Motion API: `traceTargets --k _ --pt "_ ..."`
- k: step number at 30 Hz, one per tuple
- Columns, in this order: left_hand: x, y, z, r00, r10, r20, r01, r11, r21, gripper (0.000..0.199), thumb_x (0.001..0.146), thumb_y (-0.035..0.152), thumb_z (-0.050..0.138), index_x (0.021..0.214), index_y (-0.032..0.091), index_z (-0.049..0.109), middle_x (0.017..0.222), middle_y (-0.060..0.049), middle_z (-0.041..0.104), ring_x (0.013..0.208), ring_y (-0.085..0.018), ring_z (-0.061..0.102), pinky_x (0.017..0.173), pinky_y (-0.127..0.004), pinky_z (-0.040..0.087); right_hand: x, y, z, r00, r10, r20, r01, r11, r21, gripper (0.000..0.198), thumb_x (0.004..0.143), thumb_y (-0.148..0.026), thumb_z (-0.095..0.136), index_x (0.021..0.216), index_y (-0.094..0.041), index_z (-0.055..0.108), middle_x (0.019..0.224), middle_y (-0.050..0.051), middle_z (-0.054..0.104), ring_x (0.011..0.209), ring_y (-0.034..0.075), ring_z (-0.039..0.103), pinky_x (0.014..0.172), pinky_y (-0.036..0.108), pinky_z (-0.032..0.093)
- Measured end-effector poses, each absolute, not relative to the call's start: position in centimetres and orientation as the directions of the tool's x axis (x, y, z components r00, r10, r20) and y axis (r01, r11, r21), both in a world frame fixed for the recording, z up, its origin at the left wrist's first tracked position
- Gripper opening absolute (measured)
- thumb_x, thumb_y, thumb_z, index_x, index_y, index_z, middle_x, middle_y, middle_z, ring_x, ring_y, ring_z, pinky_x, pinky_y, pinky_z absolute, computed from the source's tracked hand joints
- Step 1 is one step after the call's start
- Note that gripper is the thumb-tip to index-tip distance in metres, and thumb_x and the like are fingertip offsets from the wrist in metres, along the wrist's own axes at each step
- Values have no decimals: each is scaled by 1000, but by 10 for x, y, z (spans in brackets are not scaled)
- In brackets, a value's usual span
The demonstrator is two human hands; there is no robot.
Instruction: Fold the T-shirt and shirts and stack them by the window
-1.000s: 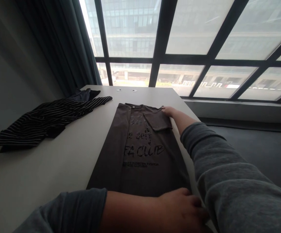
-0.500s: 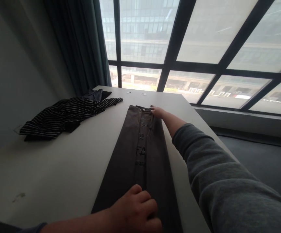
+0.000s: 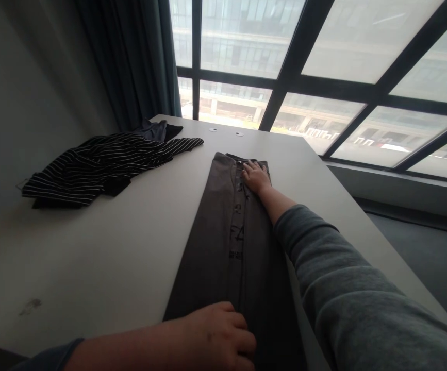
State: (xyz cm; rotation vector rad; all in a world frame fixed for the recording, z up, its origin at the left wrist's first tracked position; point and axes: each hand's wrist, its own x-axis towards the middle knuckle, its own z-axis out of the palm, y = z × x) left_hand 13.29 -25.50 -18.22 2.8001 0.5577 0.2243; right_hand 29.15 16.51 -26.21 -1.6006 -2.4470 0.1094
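Note:
A dark grey shirt [image 3: 203, 247] lies folded into a long strip on the table, its neckline at the far end and black lettering down its middle. My right hand [image 3: 255, 176] rests flat on the far end beside the neckline, fingers spread over the cloth. Over the near part of the shirt, my left hand [image 3: 219, 335] is closed, its fingers curled down against the fabric. Its fingertips are hidden beneath the hand, and the shirt's near end is out of view.
A black-and-white striped garment [image 3: 92, 167] lies crumpled on the white table [image 3: 130, 247] at the far left, with a dark blue-grey piece of clothing [image 3: 153, 130] behind it. Behind the table are a large window [image 3: 242, 46] and a dark curtain [image 3: 142, 62].
My right hand has moved from the shirt's far right edge onto its top, near the neckline. The left hand stays curled over the near part. The view has shifted slightly.

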Motion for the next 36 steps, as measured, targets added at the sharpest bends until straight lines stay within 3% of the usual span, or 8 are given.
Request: traceTargets --k 5,10,13,16,20,22,31,36 --pt "118 -259 -172 911 402 95 342 -864 370 7 100 31 70 103 25 70 121 2 72 102 -16 65 92 -32 46 299 83 -238 -493 817 298 817 553 -162 56 110 -39 30 159 -23 49 172 5 31 163 27 19 134 55 3" --pt "71 -286 -162 813 582 -21 532 -727 434 66 80 38 89 139 36 60 148 -1 61 128 -26 59 114 -42 42 363 -77 -227 -765 602 228 526 789 -318 50 105 -39 49 154 -37 57 171 1 35 162 27 26 134 57 19" --pt "37 -309 -169 736 671 -92 647 -656 389 65 76 31 90 135 38 63 144 -1 64 129 -28 60 115 -45 43 410 -177 -227 -876 462 137 372 829 -418 58 98 -42 66 155 -44 55 170 1 35 160 31 30 130 57 32" --pt "15 -328 -185 698 715 -31 688 -658 307 62 80 23 83 137 37 64 144 -2 65 130 -27 60 111 -41 47 439 -249 -228 -849 528 40 445 752 -486 74 91 -45 76 160 -41 48 171 5 32 159 35 30 127 59 38" --pt "14 -347 -203 716 678 168 646 -734 209 56 94 19 69 147 29 57 142 -6 67 124 -23 64 109 -38 49 446 -295 -230 -794 600 -97 558 657 -506 100 84 -46 84 169 -30 33 175 10 18 161 40 22 129 62 30" --pt "19 -354 -208 703 663 258 638 -748 184 43 103 16 57 144 26 59 135 -5 71 117 -19 66 106 -33 50 444 -304 -232 -789 607 -97 566 657 -499 98 84 -38 84 168 -30 35 175 9 18 161 38 21 130 59 27" --pt "34 -381 -215 645 647 407 602 -758 251 29 112 20 39 123 21 66 105 -5 76 85 -17 64 87 -31 50 445 -340 -252 -779 570 260 487 812 -321 46 106 -18 56 151 -26 60 152 6 60 148 22 52 130 47 35" --pt "38 -390 -197 715 582 388 516 -813 270 28 110 14 42 123 21 66 102 -5 76 86 -16 65 91 -34 48 449 -357 -249 -715 525 462 389 848 -361 35 107 -17 53 139 -23 66 128 7 76 132 18 65 125 43 42"
